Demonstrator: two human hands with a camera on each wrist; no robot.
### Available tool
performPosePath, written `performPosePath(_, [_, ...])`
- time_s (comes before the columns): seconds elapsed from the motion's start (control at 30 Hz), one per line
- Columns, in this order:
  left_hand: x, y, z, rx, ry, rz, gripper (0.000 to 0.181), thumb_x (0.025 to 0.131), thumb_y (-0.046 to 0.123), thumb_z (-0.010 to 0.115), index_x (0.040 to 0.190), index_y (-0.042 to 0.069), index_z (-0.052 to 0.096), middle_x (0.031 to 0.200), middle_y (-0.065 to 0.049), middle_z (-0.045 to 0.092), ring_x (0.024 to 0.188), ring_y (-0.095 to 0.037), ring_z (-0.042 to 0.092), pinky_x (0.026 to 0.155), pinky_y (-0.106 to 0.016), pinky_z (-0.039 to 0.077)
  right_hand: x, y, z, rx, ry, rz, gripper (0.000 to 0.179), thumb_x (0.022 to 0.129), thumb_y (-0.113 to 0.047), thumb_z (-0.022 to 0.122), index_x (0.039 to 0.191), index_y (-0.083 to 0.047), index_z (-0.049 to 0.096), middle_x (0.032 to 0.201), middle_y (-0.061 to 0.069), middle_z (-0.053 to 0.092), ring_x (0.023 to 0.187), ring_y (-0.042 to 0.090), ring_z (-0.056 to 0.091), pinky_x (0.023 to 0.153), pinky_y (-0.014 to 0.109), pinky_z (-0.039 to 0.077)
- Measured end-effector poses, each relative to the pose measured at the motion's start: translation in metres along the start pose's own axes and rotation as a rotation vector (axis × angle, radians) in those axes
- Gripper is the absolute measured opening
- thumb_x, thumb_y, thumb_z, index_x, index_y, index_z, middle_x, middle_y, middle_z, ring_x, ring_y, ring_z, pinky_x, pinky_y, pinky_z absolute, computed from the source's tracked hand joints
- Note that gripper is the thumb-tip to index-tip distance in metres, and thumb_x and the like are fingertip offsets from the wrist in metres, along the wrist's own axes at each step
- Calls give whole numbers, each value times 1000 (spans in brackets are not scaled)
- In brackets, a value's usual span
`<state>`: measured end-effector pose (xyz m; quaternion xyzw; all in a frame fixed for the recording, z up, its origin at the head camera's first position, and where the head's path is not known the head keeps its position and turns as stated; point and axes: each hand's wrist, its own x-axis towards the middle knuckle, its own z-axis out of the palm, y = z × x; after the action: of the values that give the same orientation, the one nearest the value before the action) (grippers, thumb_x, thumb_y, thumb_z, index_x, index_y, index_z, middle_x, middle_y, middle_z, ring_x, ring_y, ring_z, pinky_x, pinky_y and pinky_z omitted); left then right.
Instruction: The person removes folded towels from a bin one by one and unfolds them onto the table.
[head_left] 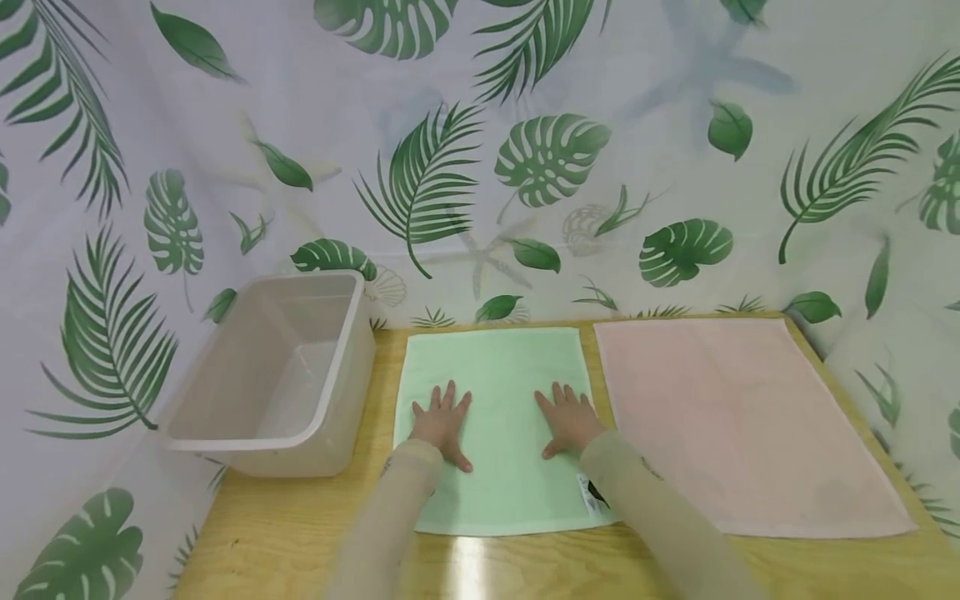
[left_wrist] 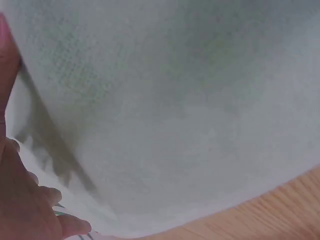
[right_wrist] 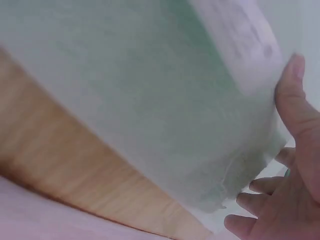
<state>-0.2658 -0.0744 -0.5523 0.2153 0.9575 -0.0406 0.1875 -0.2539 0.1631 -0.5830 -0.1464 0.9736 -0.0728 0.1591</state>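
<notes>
A light green towel [head_left: 502, 500] lies spread flat on the wooden table, a white label [head_left: 587, 493] near its front right corner. My left hand [head_left: 442, 423] rests on its left half, fingers straight and spread. On the right half, my right hand [head_left: 572, 423] touches the cloth with fingers also extended. Part of the left hand [left_wrist: 25, 205] shows at the edge of the left wrist view, beside the pale cloth. In the right wrist view, the thumb and fingers of the right hand [right_wrist: 295, 175] are apart, with the label [right_wrist: 245, 45] close by.
A pink towel [head_left: 742, 425] lies flat to the right of the green one. To the left stands a beige plastic tub [head_left: 345, 400], reaching past the table's left edge. Leaf-patterned cloth [head_left: 465, 158] hangs behind the wooden table [head_left: 300, 533].
</notes>
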Motion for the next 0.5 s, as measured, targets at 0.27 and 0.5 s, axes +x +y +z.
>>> performPosePath(0.27, [-32,17,2,-103,-100,61,93,70,48,69,140,9,23,146,-15,8,131,-35,7,93,-63,19,-43,-21,5,-40,-53,-136,75,81,-47,56,139,-9,27,142,24,16,129,39,13,100,54,13])
performPosePath(0.5, [-68,7,21,-94,-133,43,94,69,54,66,141,13,22,146,-15,9,131,-35,6,93,-64,17,-68,-27,15,-121,-43,-188,86,77,-61,49,141,-9,23,144,18,13,131,34,11,101,53,14])
